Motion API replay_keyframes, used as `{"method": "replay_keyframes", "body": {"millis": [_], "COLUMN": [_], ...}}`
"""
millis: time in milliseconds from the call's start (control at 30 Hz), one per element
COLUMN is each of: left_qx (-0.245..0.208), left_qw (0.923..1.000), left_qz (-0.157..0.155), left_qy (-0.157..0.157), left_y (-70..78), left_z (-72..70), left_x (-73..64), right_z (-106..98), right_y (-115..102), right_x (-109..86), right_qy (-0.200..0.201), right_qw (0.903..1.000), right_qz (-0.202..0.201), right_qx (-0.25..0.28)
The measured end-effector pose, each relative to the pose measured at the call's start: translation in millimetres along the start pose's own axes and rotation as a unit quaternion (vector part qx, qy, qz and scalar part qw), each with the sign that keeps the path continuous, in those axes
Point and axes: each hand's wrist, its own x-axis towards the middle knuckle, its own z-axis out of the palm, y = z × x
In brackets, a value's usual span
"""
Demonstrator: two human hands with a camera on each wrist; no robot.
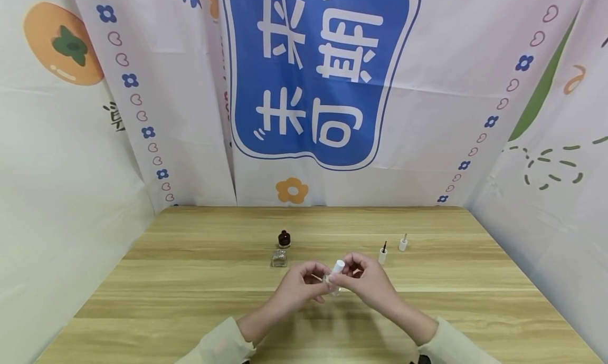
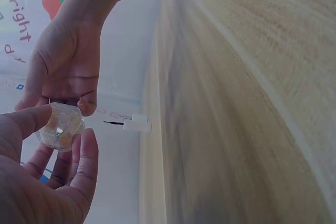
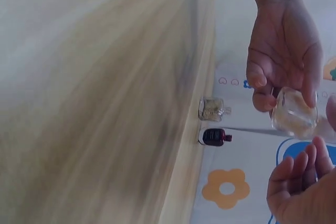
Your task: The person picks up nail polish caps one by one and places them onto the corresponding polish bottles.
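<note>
The held bottle (image 2: 61, 128) looks glossy glass, its cap (image 1: 339, 266) smooth plastic.

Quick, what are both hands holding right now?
Left hand: holding the clear bottle.
Right hand: pinching the bottle's white cap.

Left wrist view: left hand (image 2: 44, 192) cut off by frame edge, partly hides clear bottle (image 2: 62, 128); white cap (image 1: 339, 266) hidden there. Dark bottle (image 3: 213, 137): lettering too small to read.
</note>
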Motion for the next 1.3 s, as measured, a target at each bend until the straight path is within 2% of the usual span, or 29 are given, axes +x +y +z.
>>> {"method": "replay_keyframes", "body": {"millis": [267,467,600,767,1067,1300], "left_qx": [-0.009,-0.011,-0.012,-0.013,-0.018,-0.010], "left_qw": [0.9999,0.9999,0.9999,0.9998,0.9997,0.9999], "left_qz": [-0.009,-0.006,-0.006,-0.007,-0.006,-0.002], "left_qy": [-0.007,-0.012,-0.011,-0.014,-0.015,-0.009], "left_y": [3.0,3.0,2.8,2.1,0.5,0.6], "left_z": [-3.5,-3.9,-3.6,-3.2,-3.3,-4.0], "left_x": [-0.6,-1.7,-2.0,-1.8,-1.5,-1.6], "right_z": [-18.7,-20.8,-19.6,-17.9,-12.8,-8.0], "right_y": [3.2,3.3,1.6,1.2,0.3,-0.4], "right_x": [5.0,6.5,6.6,6.5,5.3,5.2], "right_qy": [-0.100,-0.128,-0.142,-0.141,-0.098,-0.070], "right_qw": [0.9935,0.9872,0.9839,0.9851,0.9935,0.9962], "right_qz": [-0.046,-0.085,-0.096,-0.081,-0.028,-0.022], "right_qx": [0.026,0.040,0.052,0.055,0.049,0.047]}}
